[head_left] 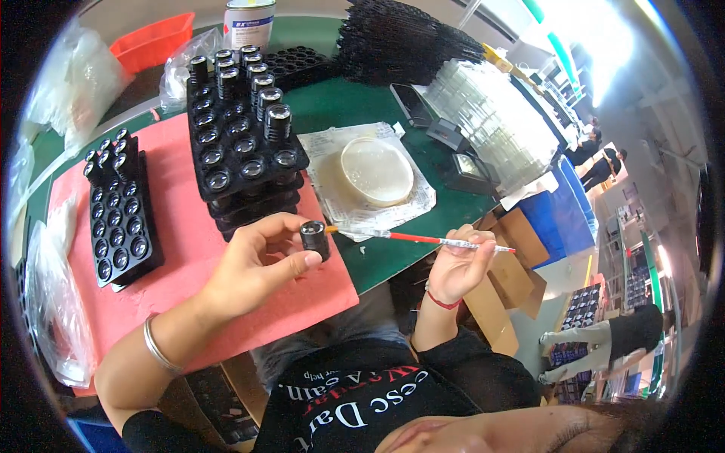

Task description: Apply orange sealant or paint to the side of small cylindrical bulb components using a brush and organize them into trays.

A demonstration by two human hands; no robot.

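Observation:
My left hand (260, 257) pinches a small black lens barrel (314, 240) between thumb and fingers, over the pink mat's right side. In my right hand (462, 264) is a thin paintbrush (408, 237) with a red and white handle, held near its back end. The brush's tan tip meets or nearly meets the barrel's upper rim; I cannot tell whether they touch. Beyond my left hand stands a stack of black trays (219, 151) with lens barrels in its pockets, several standing taller at the back. A round dish (376, 172) of pale material sits on a paper-covered board.
The pink mat (181, 302) covers the green table's left part and bears another black tray (121, 226) of lens pieces. A metal can (248, 26), a red bin (153, 41) and clear plastic trays (491, 113) stand farther back. Cardboard boxes (510, 264) lie right; people are beyond.

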